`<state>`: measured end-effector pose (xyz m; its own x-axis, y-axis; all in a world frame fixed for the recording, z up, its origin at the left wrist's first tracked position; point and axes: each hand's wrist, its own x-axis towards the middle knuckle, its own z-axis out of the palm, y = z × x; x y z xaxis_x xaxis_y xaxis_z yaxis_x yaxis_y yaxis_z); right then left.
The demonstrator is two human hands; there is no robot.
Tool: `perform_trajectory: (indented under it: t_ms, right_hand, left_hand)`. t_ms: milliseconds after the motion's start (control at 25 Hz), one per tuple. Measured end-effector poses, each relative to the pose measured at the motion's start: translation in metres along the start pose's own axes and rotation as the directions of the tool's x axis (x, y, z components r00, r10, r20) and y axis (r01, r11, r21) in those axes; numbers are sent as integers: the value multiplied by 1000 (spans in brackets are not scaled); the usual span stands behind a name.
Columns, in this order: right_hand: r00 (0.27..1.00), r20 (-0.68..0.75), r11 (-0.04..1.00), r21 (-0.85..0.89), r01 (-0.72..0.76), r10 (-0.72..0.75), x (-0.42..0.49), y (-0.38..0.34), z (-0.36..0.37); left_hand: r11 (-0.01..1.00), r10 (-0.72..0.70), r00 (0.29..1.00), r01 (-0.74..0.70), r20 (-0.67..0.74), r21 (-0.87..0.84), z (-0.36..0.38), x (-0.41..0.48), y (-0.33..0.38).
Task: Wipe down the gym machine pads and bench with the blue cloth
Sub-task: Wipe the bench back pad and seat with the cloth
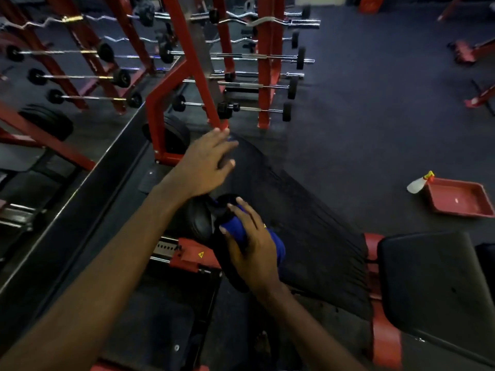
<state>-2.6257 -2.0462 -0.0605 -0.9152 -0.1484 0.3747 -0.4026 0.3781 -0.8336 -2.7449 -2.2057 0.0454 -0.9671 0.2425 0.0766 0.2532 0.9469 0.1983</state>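
Note:
My right hand (250, 243) grips the blue cloth (272, 243) and wraps it round a black roller pad (227, 263) of the red machine. A second black roller pad (199, 222) sits just to the left of it. My left hand (206, 164) reaches forward with its fingers stretched out over the upper left edge of the long black ribbed bench pad (302, 218). I cannot tell whether it touches the pad. A black seat pad (431, 285) lies at the lower right.
A red tray (460, 200) and a white spray bottle (417, 183) lie on the dark floor at right. Red racks (267, 62) with barbells stand behind the bench. A mirror wall (53, 76) runs along the left. Red frame parts (383, 330) sit between the pads.

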Motion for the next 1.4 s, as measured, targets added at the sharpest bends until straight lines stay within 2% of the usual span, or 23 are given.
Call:
perform_trajectory:
  t_ms: [40,80,120,200,280,320,360,400,440,520,600,640,800,960,1040,1080,1160,1240,1280,1400]
  right_hand:
    - [997,-34,997,33,-63,64,4,4,0]
    - [990,-65,991,53,-125,129,9,9,0]
    - [979,-89,982,64,-176,181,13,14,0]
    - [955,-145,966,52,-254,259,24,29,-5]
    - [879,-204,902,59,-428,431,37,53,-14]
    - [817,-225,846,79,-528,531,46,65,-20]
    - [761,-232,792,91,-603,606,52,71,-25]
    - [741,-237,771,61,-634,628,54,71,-24]
    - [762,-224,784,18,-621,608,50,64,-20]
    - [856,-140,865,1,-502,497,26,33,-13]
    - [909,-79,912,22,-409,409,0,15,-8]
    - [916,-100,921,22,-388,388,1,19,-7]
    - [828,-216,851,29,-524,517,72,61,-12]
    - [743,-216,767,44,-640,633,141,92,-21]
    - [761,-203,775,-13,-632,617,147,87,-21]
    - [801,-178,809,-39,-586,572,137,76,-17]
    - [902,-116,905,-43,-423,416,100,50,-9]
    - [952,-112,958,3,-288,286,69,42,-4]
    - [950,-143,961,11,-278,276,68,52,-5]
    - [881,-209,899,-14,-437,425,106,88,-10]
  left_hand:
    - [989,40,988,-60,146,135,3,10,2]
    - [977,37,970,-86,241,194,5,17,2]
    - [980,30,962,-82,271,182,6,19,-1]
    - [999,36,975,-32,218,-22,5,18,-5]
    - [966,18,987,24,162,-256,5,12,-6]
    - [963,11,989,30,148,-269,5,10,-5]
    - [980,15,989,15,145,-199,7,10,-4]
    - [996,34,988,-22,147,-86,9,11,-4]
    - [997,63,987,-68,148,31,11,12,-5]
    - [968,96,984,-127,148,214,14,12,-4]
    - [936,98,980,-150,174,319,15,13,-1]
    - [926,95,978,-156,187,344,16,13,0]
    - [931,83,980,-141,181,336,17,16,1]
    - [937,84,979,-142,187,321,16,14,1]
    - [937,93,980,-146,177,317,16,15,0]
    - [934,94,980,-147,174,326,15,15,0]
    - [918,80,983,-138,166,371,16,13,5]
    - [902,62,985,-124,160,413,17,13,9]
    - [895,58,985,-124,163,429,18,13,11]
    - [876,63,988,-124,144,467,22,14,17]
